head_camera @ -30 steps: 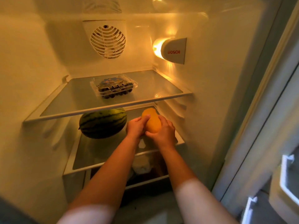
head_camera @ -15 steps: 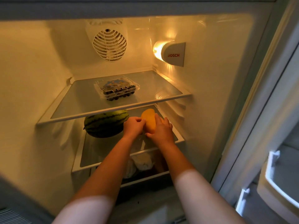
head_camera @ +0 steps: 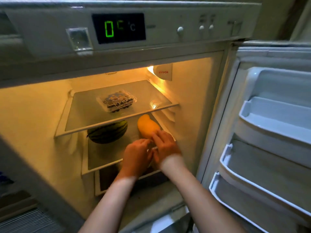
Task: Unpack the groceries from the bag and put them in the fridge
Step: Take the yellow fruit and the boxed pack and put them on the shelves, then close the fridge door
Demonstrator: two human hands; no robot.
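Note:
A yellow oblong fruit point(head_camera: 148, 126) lies on the fridge's second glass shelf point(head_camera: 104, 155), right of a striped watermelon point(head_camera: 107, 133). My right hand point(head_camera: 165, 145) hovers at the fruit's near end with its fingers spread, the fingertips touching or just off the skin. Beside it and a little nearer, my left hand point(head_camera: 136, 155) has its fingers apart, holds nothing and is off the fruit. A clear box of blueberries point(head_camera: 117, 100) sits on the upper shelf point(head_camera: 84, 115). No bag is in view.
The fridge door stands open at the right with white door racks point(head_camera: 269, 125). A control panel with a green digital display point(head_camera: 118, 28) runs across the top. A drawer point(head_camera: 107, 179) sits under the second shelf. The lamp cover point(head_camera: 162, 72) juts from the right wall.
Both hands held the yellow fruit above the second shelf; now it lies on the shelf and the hands have drawn back toward me. My view has pulled back and up.

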